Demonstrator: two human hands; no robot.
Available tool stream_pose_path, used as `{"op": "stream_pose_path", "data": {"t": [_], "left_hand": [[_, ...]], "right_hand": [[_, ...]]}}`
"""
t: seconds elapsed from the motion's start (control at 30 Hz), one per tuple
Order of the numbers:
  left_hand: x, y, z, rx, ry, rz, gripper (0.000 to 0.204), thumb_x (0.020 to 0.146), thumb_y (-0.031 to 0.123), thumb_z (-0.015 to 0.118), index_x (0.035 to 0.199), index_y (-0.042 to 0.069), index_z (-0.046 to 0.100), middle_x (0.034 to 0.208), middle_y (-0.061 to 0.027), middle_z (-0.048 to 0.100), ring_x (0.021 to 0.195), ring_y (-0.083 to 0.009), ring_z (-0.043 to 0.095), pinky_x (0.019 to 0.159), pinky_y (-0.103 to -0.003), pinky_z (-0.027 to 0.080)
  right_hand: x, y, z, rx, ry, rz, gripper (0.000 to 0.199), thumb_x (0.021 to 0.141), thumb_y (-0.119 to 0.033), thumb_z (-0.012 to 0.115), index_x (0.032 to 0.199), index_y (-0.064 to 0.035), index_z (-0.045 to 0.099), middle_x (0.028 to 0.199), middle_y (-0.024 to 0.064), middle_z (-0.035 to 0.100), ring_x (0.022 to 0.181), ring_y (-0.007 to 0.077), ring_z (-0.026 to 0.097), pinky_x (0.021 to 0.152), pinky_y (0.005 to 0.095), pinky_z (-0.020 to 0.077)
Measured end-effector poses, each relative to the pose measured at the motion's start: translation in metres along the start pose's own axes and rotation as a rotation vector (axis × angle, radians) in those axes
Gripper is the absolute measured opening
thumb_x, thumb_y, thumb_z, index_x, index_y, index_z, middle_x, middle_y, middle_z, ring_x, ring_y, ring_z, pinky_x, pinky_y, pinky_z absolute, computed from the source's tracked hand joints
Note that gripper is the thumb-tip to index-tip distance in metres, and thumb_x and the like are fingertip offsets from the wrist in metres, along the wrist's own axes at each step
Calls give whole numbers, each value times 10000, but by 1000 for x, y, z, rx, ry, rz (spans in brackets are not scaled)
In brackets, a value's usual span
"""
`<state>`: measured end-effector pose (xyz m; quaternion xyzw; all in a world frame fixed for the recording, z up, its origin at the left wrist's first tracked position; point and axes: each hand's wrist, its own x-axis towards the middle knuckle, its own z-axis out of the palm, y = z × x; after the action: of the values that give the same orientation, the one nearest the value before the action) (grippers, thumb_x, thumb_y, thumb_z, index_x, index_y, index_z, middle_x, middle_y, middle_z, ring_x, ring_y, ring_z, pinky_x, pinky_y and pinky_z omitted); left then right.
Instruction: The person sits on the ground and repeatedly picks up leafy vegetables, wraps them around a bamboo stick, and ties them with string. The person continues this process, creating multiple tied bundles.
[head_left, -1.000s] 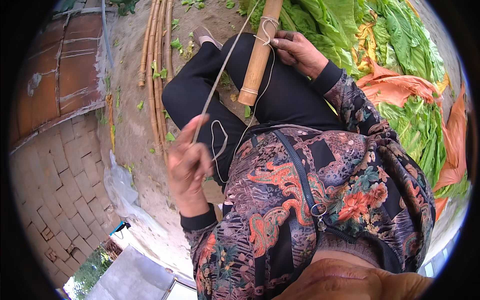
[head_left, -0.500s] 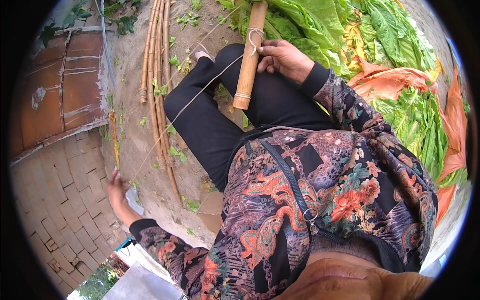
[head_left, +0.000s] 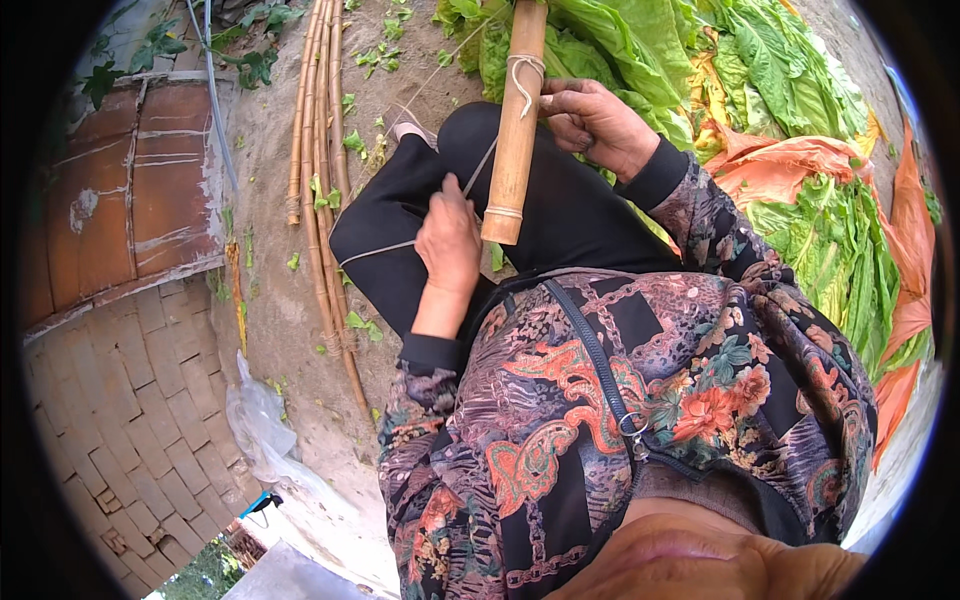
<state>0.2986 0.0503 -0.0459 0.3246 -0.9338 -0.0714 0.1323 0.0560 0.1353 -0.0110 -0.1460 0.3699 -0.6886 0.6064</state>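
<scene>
A thick bamboo pole (head_left: 515, 170) lies across my lap, its cut end toward me, with pale string (head_left: 523, 85) knotted around it. My left hand (head_left: 450, 240) is closed on a thin string (head_left: 378, 252) over my left thigh, left of the pole. From that hand the string runs up to the pole's left edge. My right hand (head_left: 603, 130) is at the pole's right side, its fingers curled and pinched against the edge. What they hold there is hidden. Large green leaves (head_left: 620, 50) lie just beyond the right hand, partly behind the pole.
Several thin bamboo poles (head_left: 318, 150) lie on the soil to the left. A rusty metal sheet (head_left: 120, 190) and brick paving (head_left: 150, 400) are farther left, with clear plastic (head_left: 258, 420) beside the bricks. On the right, orange cloth (head_left: 780, 165) lies among more leaves (head_left: 820, 250).
My left hand has come in from far left to above my left thigh, with the string. The pole's near end has shifted slightly right and toward me; my right hand stays beside it.
</scene>
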Motion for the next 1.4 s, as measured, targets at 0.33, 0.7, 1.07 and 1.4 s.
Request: {"op": "stream_pose_path", "data": {"t": [0.33,0.7,1.07,1.4], "left_hand": [[20,45,-143,-514,-310,62,93,875,37,556,926,-9,619,795,-149,640,680,-278,637,590,-311,481],[24,48,-144,-1126,-204,-252,146,938,108,520,882,17,619,616,36,502,497,-4,332,439,-186,227],[112,36,-51,-156,-100,240,159,765,155,678,911,92,677,855,-87,638,775,-289,621,673,-374,489],[147,46,-13,-423,-49,479,127,776,58,651,899,32,636,785,-140,617,736,-308,620,655,-371,497]], "right_hand": [[12,5,-34,-180,93,159,187,880,-72,480,1034,27,518,733,33,573,353,37,314,343,213,226],[-89,-10,-1,156,205,16,488,931,-98,456,1369,43,294,1091,173,597,828,254,678,621,301,560],[-9,18,-43,-1085,378,-607,171,794,-62,643,940,11,592,794,55,579,641,100,531,545,252,423],[-4,14,-33,-1226,279,-728,110,759,-14,609,858,10,568,743,130,556,651,243,569,596,318,465]]}}
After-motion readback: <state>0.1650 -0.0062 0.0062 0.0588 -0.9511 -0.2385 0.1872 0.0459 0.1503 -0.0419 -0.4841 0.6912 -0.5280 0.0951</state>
